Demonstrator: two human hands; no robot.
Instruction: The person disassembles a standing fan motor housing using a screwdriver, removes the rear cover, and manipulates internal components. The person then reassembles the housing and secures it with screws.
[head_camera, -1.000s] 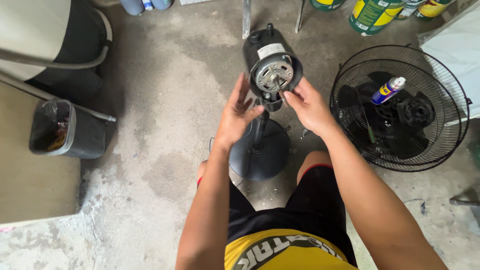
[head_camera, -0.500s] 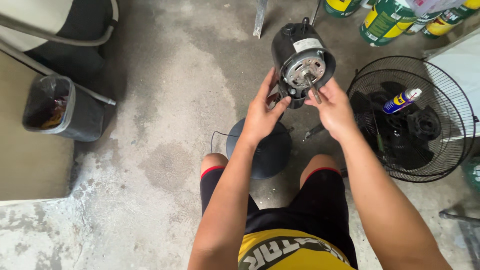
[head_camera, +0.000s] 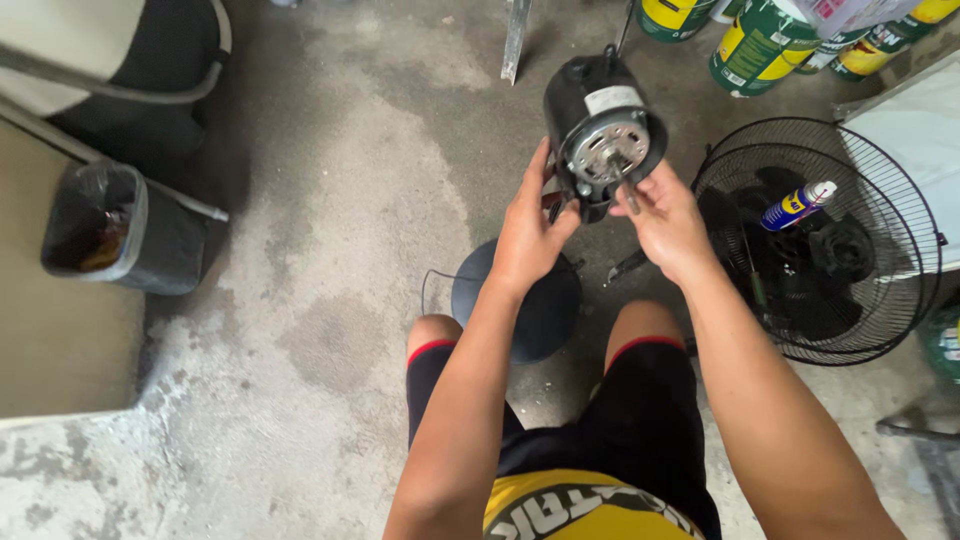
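A black fan motor with a bare metal front and shaft stands on its pole above a round black base on the concrete floor. My left hand grips the motor's lower left side at the neck. My right hand pinches the front of the motor near the shaft, fingers curled on its lower right rim. My knees in black shorts flank the base.
A black wire fan guard lies on the floor at right with a blue and yellow spray can and dark parts in it. Paint cans stand at the top right. A grey bin sits at left by a chair.
The view has shifted, so the motor and both hands sit further right in the frame. My hands keep the same hold on the motor; the right fingers have closed in nearer the shaft.
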